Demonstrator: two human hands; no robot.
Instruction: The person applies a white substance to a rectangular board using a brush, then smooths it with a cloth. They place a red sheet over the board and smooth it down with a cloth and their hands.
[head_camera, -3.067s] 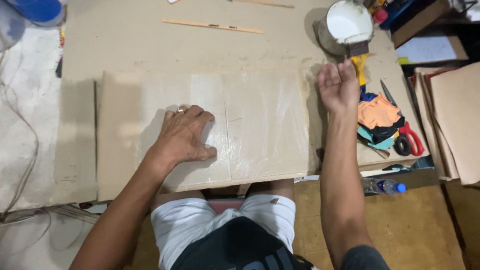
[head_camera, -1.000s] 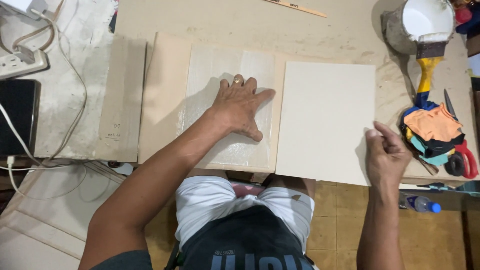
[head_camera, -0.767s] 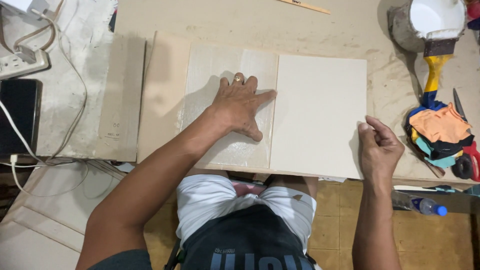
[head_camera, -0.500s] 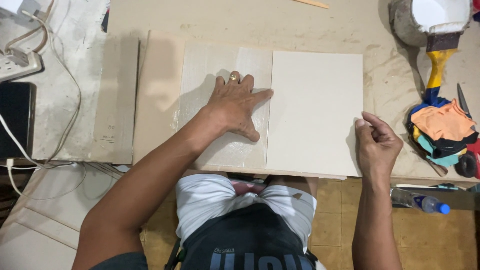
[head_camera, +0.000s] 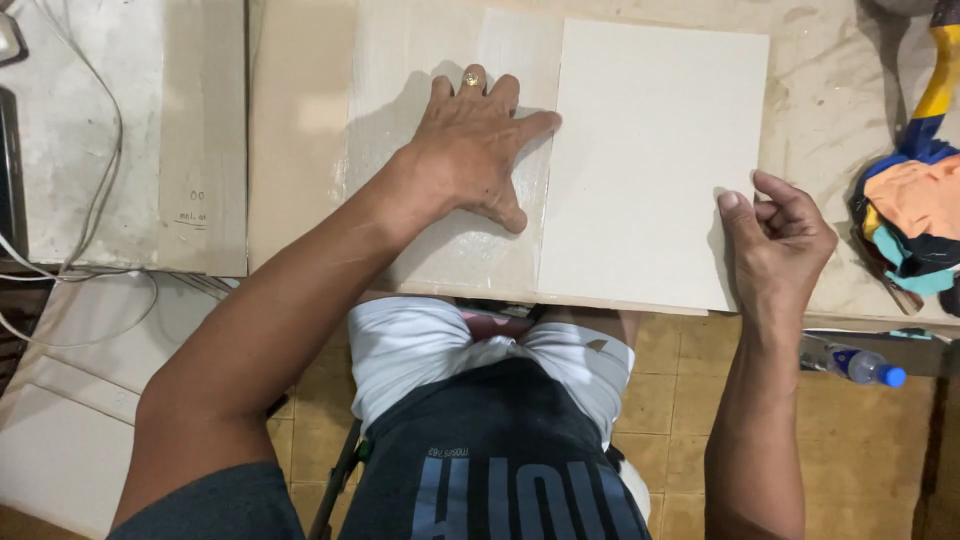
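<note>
My left hand (head_camera: 473, 152) lies flat with fingers spread on a glossy, glue-wet sheet (head_camera: 412, 120) on the workbench; there is a ring on one finger. A pale grey rectangular board (head_camera: 650, 150) lies just right of it, its left edge against my fingertips. My right hand (head_camera: 778, 240) is at the board's right edge, fingers curled with the thumb touching the edge, holding nothing I can make out.
A brown cardboard strip (head_camera: 205, 130) lies at the left beside cables (head_camera: 85, 240). A pile of coloured rags (head_camera: 915, 225) and a yellow-and-blue handle (head_camera: 935, 95) sit at the right edge. A plastic bottle (head_camera: 860, 365) lies below the bench. The floor is tiled.
The pale board has slid left until it meets my left fingertips. My right hand followed its right edge leftward. My left hand stayed pressed flat.
</note>
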